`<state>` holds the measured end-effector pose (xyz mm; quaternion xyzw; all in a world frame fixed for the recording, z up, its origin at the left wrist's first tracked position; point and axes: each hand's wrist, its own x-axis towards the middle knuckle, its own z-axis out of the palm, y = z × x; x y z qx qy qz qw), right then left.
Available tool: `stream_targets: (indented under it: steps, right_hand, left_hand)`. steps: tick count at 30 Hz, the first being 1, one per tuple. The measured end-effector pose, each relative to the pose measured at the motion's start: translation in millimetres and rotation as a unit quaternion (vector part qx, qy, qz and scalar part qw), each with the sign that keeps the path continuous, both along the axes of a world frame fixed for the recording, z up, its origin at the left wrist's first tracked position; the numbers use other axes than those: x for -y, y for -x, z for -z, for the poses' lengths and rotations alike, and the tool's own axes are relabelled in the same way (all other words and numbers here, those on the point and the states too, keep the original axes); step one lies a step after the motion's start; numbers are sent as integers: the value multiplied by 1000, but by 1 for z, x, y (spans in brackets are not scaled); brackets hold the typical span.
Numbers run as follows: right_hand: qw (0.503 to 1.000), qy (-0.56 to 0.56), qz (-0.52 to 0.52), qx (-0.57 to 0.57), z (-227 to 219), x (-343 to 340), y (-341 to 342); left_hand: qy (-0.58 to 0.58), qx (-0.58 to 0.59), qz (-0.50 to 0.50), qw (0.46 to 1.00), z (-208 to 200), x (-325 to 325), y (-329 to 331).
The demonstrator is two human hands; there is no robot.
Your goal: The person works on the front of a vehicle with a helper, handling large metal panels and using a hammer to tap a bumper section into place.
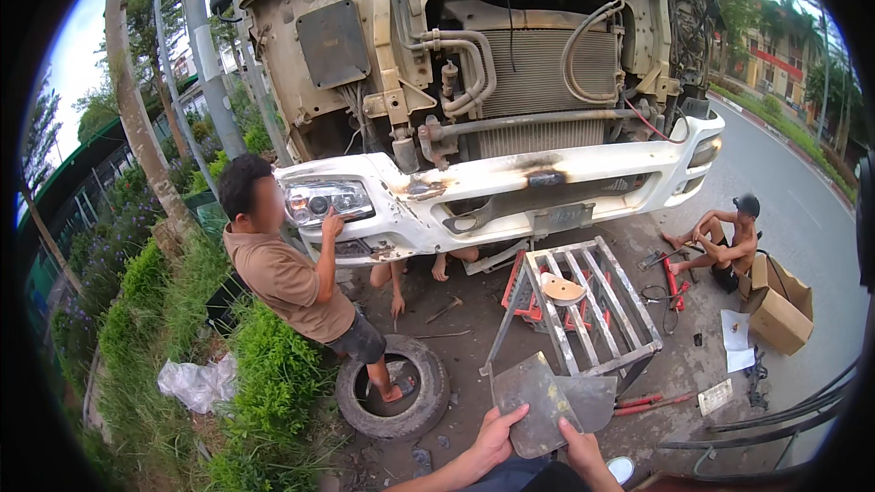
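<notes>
Nearest you, your left hand [492, 442] and right hand [579, 445] each pinch the lower edge of the bent metal plate [538, 401], held above the pavement. You seem mid-inspection; next calls for a steady carry past the metal stand [583, 310] toward the truck's bumper [492, 196].

single head-worn fisheye view, looking forward and down from a seated height; truck front [492, 128] fills the middle distance, own hands at lower edge, rim bends edges.
</notes>
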<state>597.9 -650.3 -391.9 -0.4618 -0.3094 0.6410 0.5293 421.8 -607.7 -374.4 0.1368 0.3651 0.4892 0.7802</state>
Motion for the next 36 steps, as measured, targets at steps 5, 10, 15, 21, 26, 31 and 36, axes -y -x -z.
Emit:
stream_targets:
  steps: [5,10,15,21,26,31,36]
  right_hand:
    - [978,-78,-162,102,41,3,-37]
    - [979,-106,-150,92,-7,7,-18]
    - [994,-73,-76,-19,-2,2,2]
    - [998,-21,47,44,40,-6,16]
    - [997,7,47,-67,14,-4,20]
    - [998,20,38,-35,12,-6,23]
    - [999,-8,42,6,-20,-7,34]
  left_hand:
    - [16,1,-25,1000,5,-10,11]
    - [7,16,-59,998,3,-18,24]
    - [-10,16,-33,999,3,-15,21]
    - [-35,-5,-31,999,2,-2,11]
    - [-34,-29,-49,998,1,0,12]
    - [-49,-39,-63,996,-2,-1,14]
    - [-39,-33,-60,997,5,1,22]
